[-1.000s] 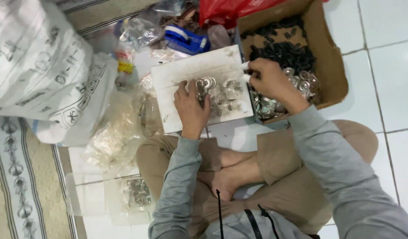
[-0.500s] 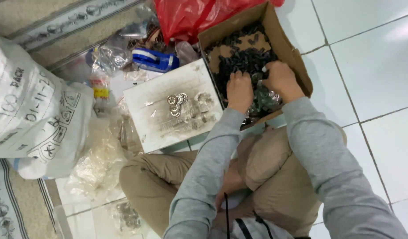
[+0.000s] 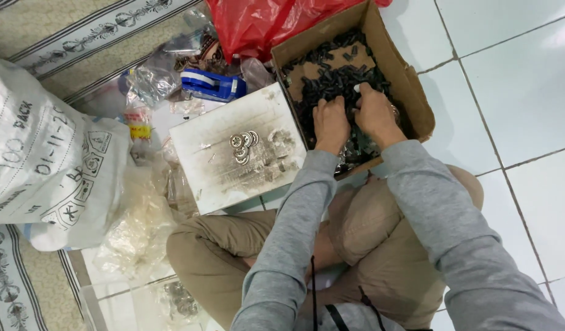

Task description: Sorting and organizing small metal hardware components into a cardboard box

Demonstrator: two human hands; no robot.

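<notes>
Seated person, cross-legged on white tile floor (image 3: 515, 92), grey sleeves, tan trousers. The cardboard box (image 3: 411, 79) serves as landmark.

Both hands are down inside the cardboard box, side by side and nearly touching, palms down. Left hand (image 3: 330, 124) rests on the heap of small black parts (image 3: 331, 79) that fills the box, fingers curled into the pile; whether it is grasping any part I cannot tell. Right hand (image 3: 373, 113) sits just beside it, toward the box's middle, fingers bent into the same black parts; something small and pale shows at a fingertip, but the grip itself is hidden, so I cannot tell if it is clenched on anything. A few shiny metal pieces show in the box's near corner, beneath the wrists.

Touching the box's left wall: a smudged white board (image 3: 233, 153) lying flat, with a small cluster of metal rings (image 3: 242, 146) near its middle.
Beyond the board, away from the person: a blue tape dispenser (image 3: 212, 84).
Behind the box: a red plastic bag (image 3: 264, 21).
Well left of the box: a large white printed sack (image 3: 46, 153), with crumpled clear plastic bags (image 3: 138, 227) just beside it, against the person's knee.
</notes>
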